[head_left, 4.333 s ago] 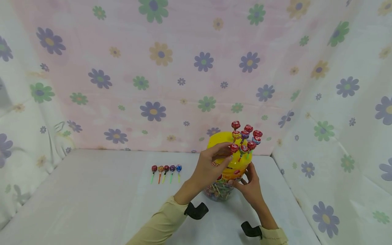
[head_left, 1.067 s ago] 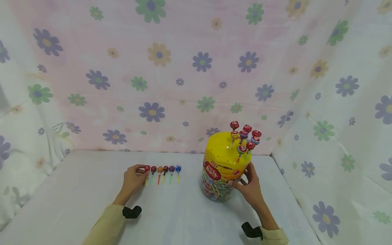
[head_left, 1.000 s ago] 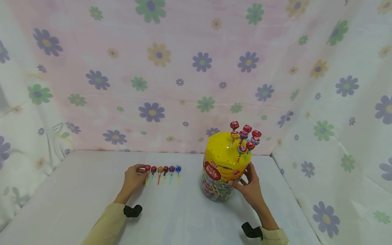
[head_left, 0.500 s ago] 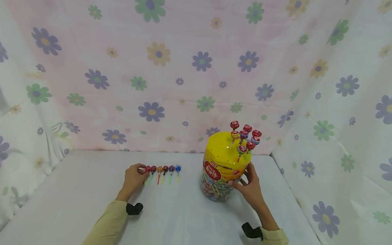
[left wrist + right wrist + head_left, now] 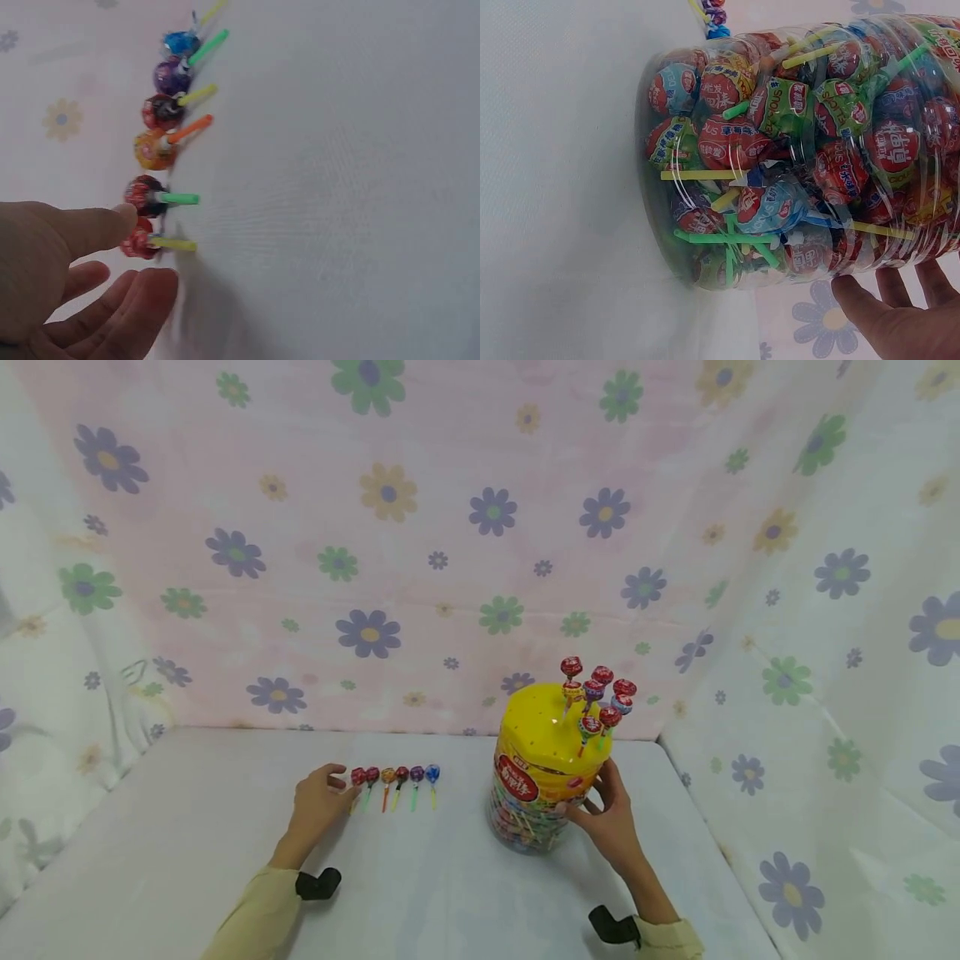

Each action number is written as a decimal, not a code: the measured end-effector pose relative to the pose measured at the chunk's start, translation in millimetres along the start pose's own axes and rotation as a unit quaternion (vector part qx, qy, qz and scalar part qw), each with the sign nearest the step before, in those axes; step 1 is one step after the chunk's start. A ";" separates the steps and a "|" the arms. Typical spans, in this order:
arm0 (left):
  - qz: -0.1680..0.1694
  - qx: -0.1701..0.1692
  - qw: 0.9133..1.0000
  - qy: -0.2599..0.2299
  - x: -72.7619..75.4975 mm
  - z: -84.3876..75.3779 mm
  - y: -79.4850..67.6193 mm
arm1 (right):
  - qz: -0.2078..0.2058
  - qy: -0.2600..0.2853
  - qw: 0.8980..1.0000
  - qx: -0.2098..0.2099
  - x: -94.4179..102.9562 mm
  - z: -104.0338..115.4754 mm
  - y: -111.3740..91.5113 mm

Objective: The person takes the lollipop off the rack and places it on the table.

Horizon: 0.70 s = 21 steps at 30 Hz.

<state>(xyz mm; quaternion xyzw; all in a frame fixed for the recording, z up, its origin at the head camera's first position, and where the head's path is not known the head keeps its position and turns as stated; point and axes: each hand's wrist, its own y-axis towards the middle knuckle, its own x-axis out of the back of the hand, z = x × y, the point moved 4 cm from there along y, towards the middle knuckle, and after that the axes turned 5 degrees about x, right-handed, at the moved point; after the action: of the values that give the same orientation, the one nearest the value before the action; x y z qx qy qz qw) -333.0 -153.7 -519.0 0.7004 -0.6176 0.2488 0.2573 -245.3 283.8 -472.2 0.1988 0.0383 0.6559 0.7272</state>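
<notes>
Head view: left hand (image 5: 317, 806) loosely parted beside lollipops (image 5: 387, 775); right hand (image 5: 611, 827) grips jar (image 5: 542, 768).

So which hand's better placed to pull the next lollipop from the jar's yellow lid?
Probably the left hand: it seems to grip nothing at the lollipop row, while the right hand, though nearer the lid, holds the jar.
</notes>
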 end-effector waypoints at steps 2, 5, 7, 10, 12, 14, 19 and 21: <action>0.000 -0.011 1.000 -0.004 4.1 -2.6 -4.8 | 0.000 -0.001 1.000 -0.003 -0.6 -0.6 0.0; 0.006 -0.029 0.999 -0.015 8.0 -8.6 -12.0 | -0.001 0.000 1.000 -0.003 -0.8 -1.1 -0.1; 0.006 -0.054 0.998 -0.027 10.1 -15.9 -16.8 | -0.002 -0.001 1.000 -0.003 -0.7 -1.1 0.1; -0.005 -0.107 0.993 -0.045 12.6 -33.5 -24.4 | -0.002 -0.002 1.000 -0.001 -0.7 -0.9 0.6; -0.016 -0.145 0.987 -0.062 13.7 -48.4 -29.6 | -0.003 -0.003 1.000 0.000 -0.7 -0.9 1.0; -0.027 -0.175 0.981 -0.077 14.5 -64.3 -35.1 | -0.002 -0.003 1.000 0.001 -1.0 -0.7 0.9; -0.041 -0.243 0.963 -0.108 12.1 -104.1 -51.5 | -0.002 0.002 1.000 -0.002 -1.6 -0.4 0.0; -0.042 -0.272 0.954 -0.120 8.8 -119.7 -59.3 | -0.001 0.005 1.000 -0.004 -2.0 -0.1 0.0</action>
<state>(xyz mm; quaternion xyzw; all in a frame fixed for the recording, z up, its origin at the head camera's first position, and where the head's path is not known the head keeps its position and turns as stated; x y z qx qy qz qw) -276.9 -74.0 -427.3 0.6537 -0.6584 -0.0256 0.3722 -245.7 281.8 -472.7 0.1929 0.0395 0.6561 0.7285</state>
